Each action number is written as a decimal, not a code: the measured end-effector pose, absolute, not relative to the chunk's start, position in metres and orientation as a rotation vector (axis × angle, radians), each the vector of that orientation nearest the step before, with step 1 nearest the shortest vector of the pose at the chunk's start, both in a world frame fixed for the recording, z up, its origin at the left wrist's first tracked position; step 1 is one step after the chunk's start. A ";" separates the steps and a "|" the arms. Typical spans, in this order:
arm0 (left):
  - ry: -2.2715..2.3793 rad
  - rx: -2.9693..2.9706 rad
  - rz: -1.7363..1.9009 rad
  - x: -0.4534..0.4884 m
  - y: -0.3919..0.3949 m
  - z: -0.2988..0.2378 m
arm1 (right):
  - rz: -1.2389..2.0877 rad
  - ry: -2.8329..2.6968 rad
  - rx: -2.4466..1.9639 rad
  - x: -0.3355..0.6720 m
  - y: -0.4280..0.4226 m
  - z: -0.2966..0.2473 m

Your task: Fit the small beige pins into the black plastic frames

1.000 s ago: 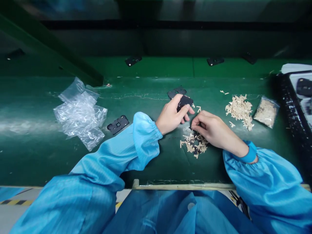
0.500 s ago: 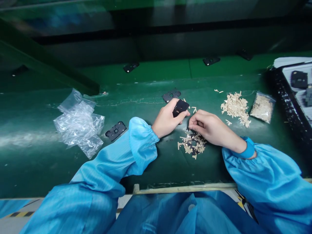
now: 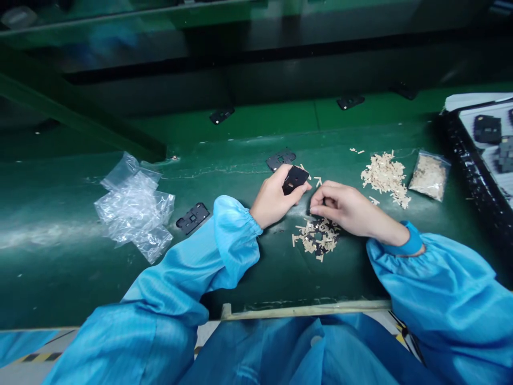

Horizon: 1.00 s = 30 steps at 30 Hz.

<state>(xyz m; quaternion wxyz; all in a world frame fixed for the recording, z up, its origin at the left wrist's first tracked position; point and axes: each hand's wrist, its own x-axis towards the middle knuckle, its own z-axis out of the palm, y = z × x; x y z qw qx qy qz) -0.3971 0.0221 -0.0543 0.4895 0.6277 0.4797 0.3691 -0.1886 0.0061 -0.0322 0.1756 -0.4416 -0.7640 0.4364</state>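
My left hand (image 3: 273, 197) is wrapped round a black plastic housing part (image 3: 295, 179), tilted up, with small openings in it. Just to its right, my right hand (image 3: 340, 206) has thumb and forefinger pinched together; whatever is between the tips is too small to make out. Below the fingers lies a mixed pile of small beige and black pieces (image 3: 318, 238). Behind my left hand a similar black housing part (image 3: 281, 159) rests flat on the bench, and another housing (image 3: 193, 218) lies beside my left sleeve.
Clear plastic bags (image 3: 136, 208) are heaped at left. Rightward are a pile of beige pieces (image 3: 385, 179), a filled zip bag (image 3: 430, 175) and a black-rimmed tray (image 3: 473, 176) holding black parts. More black parts (image 3: 350, 102) lie along the green conveyor (image 3: 280, 115) at the back.
The view has shifted slightly. Both hands keep nearly the same pose, the left still round the black housing part and the right still pinched.
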 end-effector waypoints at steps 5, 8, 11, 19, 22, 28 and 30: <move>1.133 1.594 0.894 -0.399 0.019 -0.057 | 1.621 -1.701 -1.368 -0.187 0.012 -0.025; 1.137 1.618 0.900 -0.399 0.018 -0.054 | 1.637 -1.501 -1.386 -0.190 0.010 -0.024; 1.120 1.608 0.915 -0.398 0.017 -0.050 | 1.561 -1.416 -1.382 -0.196 0.007 -0.029; 1.227 1.524 0.914 -0.394 0.020 -0.051 | 1.211 -1.568 -1.447 -0.204 0.002 -0.039; 1.209 1.385 0.951 -0.391 0.020 -0.046 | 1.254 -1.485 -1.430 -0.205 0.001 -0.036; 1.176 1.279 0.983 -0.387 0.016 -0.039 | 1.385 -1.364 -1.337 -0.213 -0.001 -0.034; 1.167 1.289 0.976 -0.387 0.015 -0.040 | 1.352 -1.380 -1.346 -0.213 -0.001 -0.036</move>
